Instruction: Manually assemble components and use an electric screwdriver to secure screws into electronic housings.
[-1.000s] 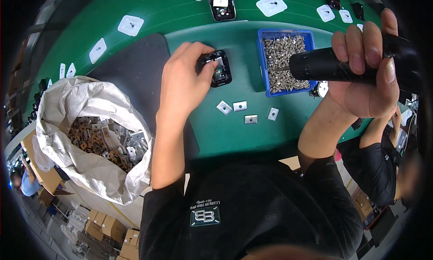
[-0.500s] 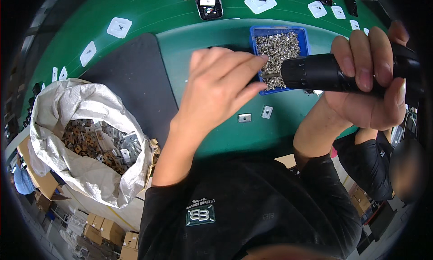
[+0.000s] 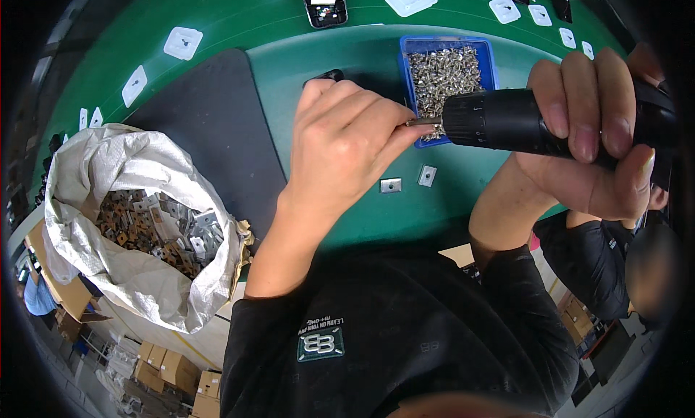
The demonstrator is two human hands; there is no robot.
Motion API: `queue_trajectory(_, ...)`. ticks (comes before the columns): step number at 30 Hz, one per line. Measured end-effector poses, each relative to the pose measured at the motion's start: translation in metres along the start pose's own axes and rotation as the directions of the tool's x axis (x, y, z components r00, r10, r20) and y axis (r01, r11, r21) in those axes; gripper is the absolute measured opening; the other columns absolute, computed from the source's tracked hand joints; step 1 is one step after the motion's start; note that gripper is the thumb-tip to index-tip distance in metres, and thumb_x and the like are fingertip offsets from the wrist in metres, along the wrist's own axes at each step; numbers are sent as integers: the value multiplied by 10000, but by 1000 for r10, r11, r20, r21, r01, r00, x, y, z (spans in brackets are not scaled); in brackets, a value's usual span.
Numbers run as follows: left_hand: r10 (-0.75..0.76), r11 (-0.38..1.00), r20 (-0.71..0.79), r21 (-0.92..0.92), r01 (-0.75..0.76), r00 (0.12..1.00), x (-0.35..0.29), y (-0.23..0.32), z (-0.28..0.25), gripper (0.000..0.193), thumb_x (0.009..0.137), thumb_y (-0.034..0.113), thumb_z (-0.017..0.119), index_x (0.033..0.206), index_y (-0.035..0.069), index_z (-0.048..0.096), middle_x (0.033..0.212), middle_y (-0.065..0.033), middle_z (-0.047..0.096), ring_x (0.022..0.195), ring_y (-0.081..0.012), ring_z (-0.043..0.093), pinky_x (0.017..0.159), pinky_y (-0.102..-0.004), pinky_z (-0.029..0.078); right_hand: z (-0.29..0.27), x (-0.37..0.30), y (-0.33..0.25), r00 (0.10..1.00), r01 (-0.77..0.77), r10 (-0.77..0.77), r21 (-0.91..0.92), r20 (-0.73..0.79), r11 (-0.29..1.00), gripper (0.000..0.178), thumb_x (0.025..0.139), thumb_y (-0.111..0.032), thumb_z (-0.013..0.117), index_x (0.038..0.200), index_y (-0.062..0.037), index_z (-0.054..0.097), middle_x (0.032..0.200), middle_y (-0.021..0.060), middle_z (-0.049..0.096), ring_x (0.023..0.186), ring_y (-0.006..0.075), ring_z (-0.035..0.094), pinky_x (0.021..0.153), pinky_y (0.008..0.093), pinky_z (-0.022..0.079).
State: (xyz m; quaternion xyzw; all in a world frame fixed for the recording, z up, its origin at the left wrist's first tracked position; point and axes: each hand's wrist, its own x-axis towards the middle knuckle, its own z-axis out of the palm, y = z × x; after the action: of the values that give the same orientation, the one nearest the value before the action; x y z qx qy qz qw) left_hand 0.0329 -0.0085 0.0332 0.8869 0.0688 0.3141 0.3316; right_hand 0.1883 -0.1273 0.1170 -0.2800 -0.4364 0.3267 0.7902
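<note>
My right hand (image 3: 590,128) wraps around the body of a black electric screwdriver (image 3: 496,117), held level with its metal bit (image 3: 433,120) pointing left. The fingertips of my left hand (image 3: 344,139) are pinched together right at the end of that bit. Whatever small piece sits between them is too hidden to name. Beneath and behind the tool lies a blue tray (image 3: 494,63) full of small silver screws (image 3: 449,70). Two small metal plates (image 3: 391,185), each with a central hole, lie on the green table just below my hands. A dark object (image 3: 333,75) peeks out behind my left knuckles.
At left stands an open white woven sack (image 3: 137,284) of metal plates, beside a black mat (image 3: 210,121). Along the far green surface are several white pieces (image 3: 183,43) and a black housing (image 3: 324,5). Another person (image 3: 586,266) is at right; cardboard boxes (image 3: 177,371) stand lower left.
My left fingertips have closed together at the bit's end, and the hand has shifted slightly left and down. The screwdriver has moved a little left. More of the dark object behind my knuckles shows.
</note>
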Motion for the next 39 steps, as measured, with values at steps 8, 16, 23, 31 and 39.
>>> queue_trajectory(8, -135, 987, 59, 91, 129, 989, -2, -6, -25, 526, 548, 278, 811, 1004, 81, 639, 999, -60, 628, 927, -233, 575, 826, -344, 391, -13, 2, 12, 985, -87, 93, -51, 143, 995, 687, 824, -211, 571, 1384, -12, 225, 831, -6, 506, 714, 91, 485, 691, 289, 393)
queue_trajectory(16, -287, 951, 167, 166, 260, 943, -33, -44, -29, 754, 533, 254, 818, 1205, 74, 527, 1187, -112, 549, 1109, -288, 498, 946, -401, 339, 28, -5, 79, 980, 98, -145, -300, -139, 949, 436, 824, -154, 522, 1238, -70, 415, 800, 2, 494, 662, 117, 458, 672, 324, 401)
queue_trajectory(23, -265, 961, 106, 115, 253, 958, -31, -48, -23, 663, 542, 213, 794, 1146, 69, 563, 1080, -97, 573, 1003, -290, 524, 876, -385, 397, 29, -3, 89, 980, 50, -109, -323, -167, 945, 411, 816, -146, 539, 1210, -87, 438, 797, -4, 502, 652, 113, 463, 669, 317, 402)
queue_trajectory(31, -276, 959, 97, 89, 268, 956, -29, -49, -21, 631, 531, 193, 796, 1111, 90, 570, 946, -69, 544, 894, -265, 509, 802, -387, 394, 26, -5, 94, 987, 64, -114, -372, -113, 926, 392, 810, -129, 553, 1186, -91, 448, 813, 9, 514, 658, 118, 475, 656, 316, 412)
queue_trajectory(39, -232, 971, 102, 84, 224, 967, -23, -52, -25, 615, 516, 223, 785, 1086, 83, 601, 847, -56, 547, 836, -253, 514, 785, -375, 391, 25, -2, 95, 999, 47, -43, -390, 20, 920, 284, 784, -110, 616, 1012, -116, 447, 773, 15, 522, 637, 128, 493, 621, 309, 411)
